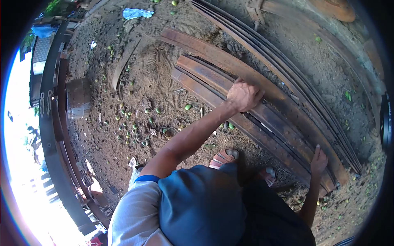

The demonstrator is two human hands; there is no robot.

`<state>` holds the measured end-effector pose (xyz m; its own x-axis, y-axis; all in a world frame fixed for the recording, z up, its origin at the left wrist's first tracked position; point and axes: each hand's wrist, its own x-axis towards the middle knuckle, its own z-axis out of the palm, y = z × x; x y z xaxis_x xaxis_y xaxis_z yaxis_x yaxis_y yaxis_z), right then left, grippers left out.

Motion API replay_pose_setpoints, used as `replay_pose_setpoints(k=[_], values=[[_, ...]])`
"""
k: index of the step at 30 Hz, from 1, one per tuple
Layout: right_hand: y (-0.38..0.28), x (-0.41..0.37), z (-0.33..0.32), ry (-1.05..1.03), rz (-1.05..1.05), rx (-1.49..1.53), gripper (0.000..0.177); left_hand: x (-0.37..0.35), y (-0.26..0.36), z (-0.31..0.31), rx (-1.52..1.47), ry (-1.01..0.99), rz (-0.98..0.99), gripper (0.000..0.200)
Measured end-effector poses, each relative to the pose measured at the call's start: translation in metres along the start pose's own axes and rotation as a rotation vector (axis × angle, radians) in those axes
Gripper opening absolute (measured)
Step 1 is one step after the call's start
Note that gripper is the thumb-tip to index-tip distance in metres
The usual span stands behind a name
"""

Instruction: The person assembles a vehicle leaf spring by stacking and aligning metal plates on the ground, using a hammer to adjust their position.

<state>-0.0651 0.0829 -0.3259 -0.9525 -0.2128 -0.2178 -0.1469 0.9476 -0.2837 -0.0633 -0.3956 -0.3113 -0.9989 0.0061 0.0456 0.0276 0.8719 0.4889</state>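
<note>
Three long rusty steel bars with channel-like profiles lie side by side on the dirt, running from upper left to lower right. My left hand (245,96) is closed over the middle steel bar (283,130), its fingers curled down past the far edge. Near the lower right end, my right hand (319,161) grips the same bar with its thumb up; its other fingers are partly hidden. Beyond it lies the far steel bar (221,60), touching or very close. The near steel bar (207,91) rests on the side by my feet.
A stack of thin metal bars (283,61) runs behind. Several green fruits (134,127) are scattered over the dirt. My sandalled foot (223,158) stands close to the bars. At left are a long dark beam (50,135), a rusty block (78,96) and a flat strip (123,65).
</note>
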Motion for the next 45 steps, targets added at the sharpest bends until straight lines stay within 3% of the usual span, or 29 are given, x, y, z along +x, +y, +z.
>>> replay_pose_setpoints(k=[7,9,12,18,21,24,27,29,31,37,39,45], values=[[-0.012,-0.001,-0.002,0.104,-0.006,-0.003,0.038,0.001,-0.002,-0.003,-0.014,-0.062,-0.017,0.034],[-0.012,-0.001,-0.002,0.091,0.043,0.019,0.039,0.001,-0.004,0.002,0.029,0.011,0.027,0.029],[-0.027,0.000,-0.009,0.178,-0.027,0.123,0.040,0.002,0.000,-0.007,-0.007,-0.050,-0.008,0.028],[-0.015,0.000,-0.007,0.011,0.153,0.035,0.046,0.000,-0.004,-0.005,0.002,-0.054,-0.018,0.030],[-0.011,-0.001,-0.002,0.063,0.124,0.083,0.047,-0.003,-0.006,-0.011,-0.089,-0.114,-0.039,0.025],[-0.002,-0.002,0.007,0.142,0.064,0.106,0.047,-0.012,-0.016,-0.014,-0.215,0.073,0.014,0.022],[0.005,-0.004,0.012,0.166,0.075,0.068,0.046,-0.027,-0.036,-0.018,-0.160,0.137,0.044,0.026],[-0.021,-0.002,-0.009,-0.039,0.272,0.033,0.044,-0.033,-0.041,-0.017,-0.062,0.187,0.046,0.029],[-0.011,-0.007,0.004,0.178,0.090,0.016,0.043,-0.031,-0.041,-0.019,-0.080,0.150,0.087,0.027],[-0.020,-0.003,-0.004,0.026,0.250,-0.045,0.048,-0.028,-0.036,-0.010,0.036,0.126,0.030,0.021],[-0.016,-0.006,0.004,0.166,0.161,0.024,0.049,-0.028,-0.033,-0.010,0.061,0.151,0.054,0.020],[-0.047,-0.006,-0.022,0.117,0.261,0.012,0.049,-0.026,-0.033,-0.007,0.043,0.137,0.084,0.020]])
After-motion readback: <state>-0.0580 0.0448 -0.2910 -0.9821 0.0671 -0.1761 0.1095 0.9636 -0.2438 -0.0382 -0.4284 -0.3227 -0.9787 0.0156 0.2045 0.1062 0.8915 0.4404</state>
